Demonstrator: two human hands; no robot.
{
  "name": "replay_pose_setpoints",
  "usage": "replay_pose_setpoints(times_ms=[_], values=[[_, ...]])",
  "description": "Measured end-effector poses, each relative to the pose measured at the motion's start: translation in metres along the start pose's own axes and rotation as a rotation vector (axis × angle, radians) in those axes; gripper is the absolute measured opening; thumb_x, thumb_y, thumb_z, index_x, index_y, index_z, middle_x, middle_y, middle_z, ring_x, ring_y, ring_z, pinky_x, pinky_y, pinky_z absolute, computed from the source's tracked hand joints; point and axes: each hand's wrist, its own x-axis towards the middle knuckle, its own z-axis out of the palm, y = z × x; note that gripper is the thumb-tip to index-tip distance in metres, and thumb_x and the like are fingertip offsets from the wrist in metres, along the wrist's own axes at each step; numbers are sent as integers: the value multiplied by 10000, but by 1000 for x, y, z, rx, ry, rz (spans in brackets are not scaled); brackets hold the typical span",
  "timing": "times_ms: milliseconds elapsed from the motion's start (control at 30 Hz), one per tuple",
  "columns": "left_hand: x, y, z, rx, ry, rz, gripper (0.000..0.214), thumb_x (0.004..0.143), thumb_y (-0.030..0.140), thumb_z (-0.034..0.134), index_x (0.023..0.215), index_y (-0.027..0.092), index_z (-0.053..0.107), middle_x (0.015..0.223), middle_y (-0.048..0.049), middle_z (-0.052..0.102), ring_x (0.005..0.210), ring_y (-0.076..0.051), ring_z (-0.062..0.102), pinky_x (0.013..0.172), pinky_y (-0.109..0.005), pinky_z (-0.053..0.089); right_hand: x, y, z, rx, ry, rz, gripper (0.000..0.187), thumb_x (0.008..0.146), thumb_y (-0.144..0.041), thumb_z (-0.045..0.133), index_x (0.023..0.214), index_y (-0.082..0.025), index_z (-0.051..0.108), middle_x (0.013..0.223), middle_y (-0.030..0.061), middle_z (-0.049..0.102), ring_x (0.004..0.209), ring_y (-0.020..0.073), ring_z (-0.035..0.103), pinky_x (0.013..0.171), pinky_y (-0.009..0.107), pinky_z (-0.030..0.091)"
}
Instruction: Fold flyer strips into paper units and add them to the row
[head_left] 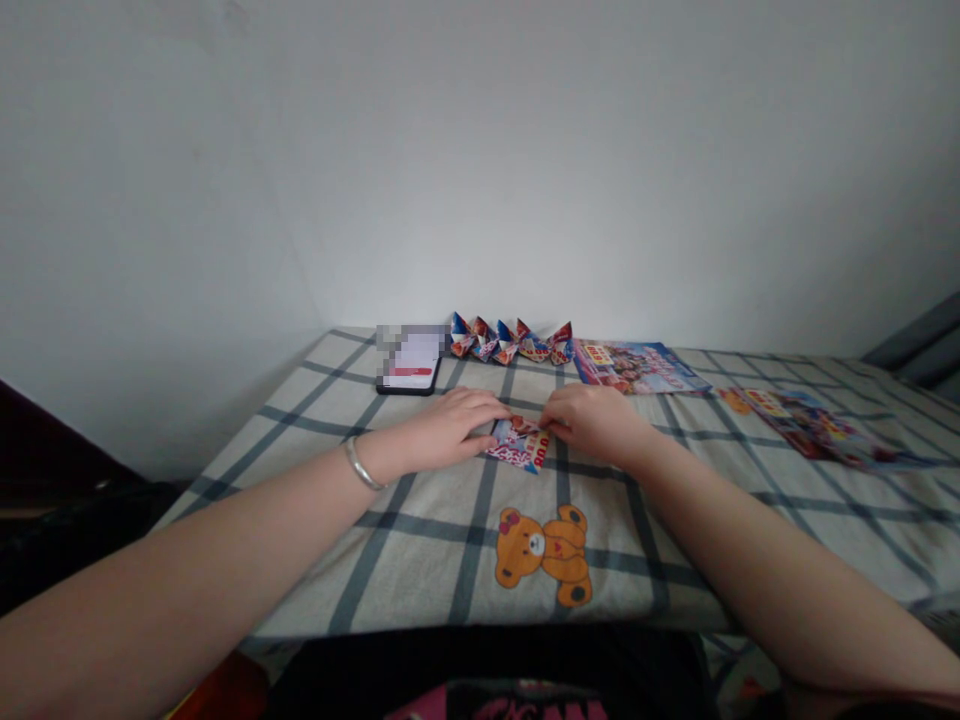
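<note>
A small folded piece of colourful printed paper point(520, 443) lies on the checked tablecloth between my hands. My left hand point(465, 425), a silver bangle on its wrist, rests with fingers stretched out at the paper's left and upper edge. At the upper right corner, my right hand point(589, 422) has its fingers curled in and pinches the paper's edge. The fingers hide part of the paper's far side. Behind my hands, by the wall, stands a row of several folded paper shapes point(510, 342) with similar print.
A phone point(409, 362) with a lit, partly blurred screen lies at the back left. Printed sheets or booklets lie to the right, one near the wall point(637, 367) and another pile point(832, 425) nearer. The tablecloth point(420, 545) has a printed bear point(546, 555) near the front edge.
</note>
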Motion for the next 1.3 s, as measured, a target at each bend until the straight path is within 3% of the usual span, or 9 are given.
replay_pose_setpoints(times_ms=[333,700,1033,1300], values=[[-4,-5,-6,-19,-80,26,442,940,350,536,1363,232,491,1417,-83,523,1364,-233,398,1123,-416,303,-2,1,-5,22,-66,37,220,842,-170,575,941,-262,749,995,12,715,891,164,648,607,235,378],[-6,7,-4,1,52,35,475,852,265,552,1318,181,528,1320,-117,556,1208,-248,512,1058,-421,398,-3,1,-4,-34,-63,88,167,906,-311,563,873,-209,690,941,36,684,816,162,636,603,245,370],[-9,13,6,116,53,-97,482,917,402,552,1339,175,507,1321,-128,494,1199,-260,496,1049,-400,403,2,-6,7,85,42,11,105,891,-241,565,876,-179,647,928,35,659,829,155,602,690,253,389],[-6,11,5,-18,89,-139,328,867,385,635,1111,172,581,1289,-111,532,1236,-262,474,1069,-409,377,6,-9,16,267,138,8,76,810,-144,581,843,-160,648,851,39,639,814,156,572,768,260,420]])
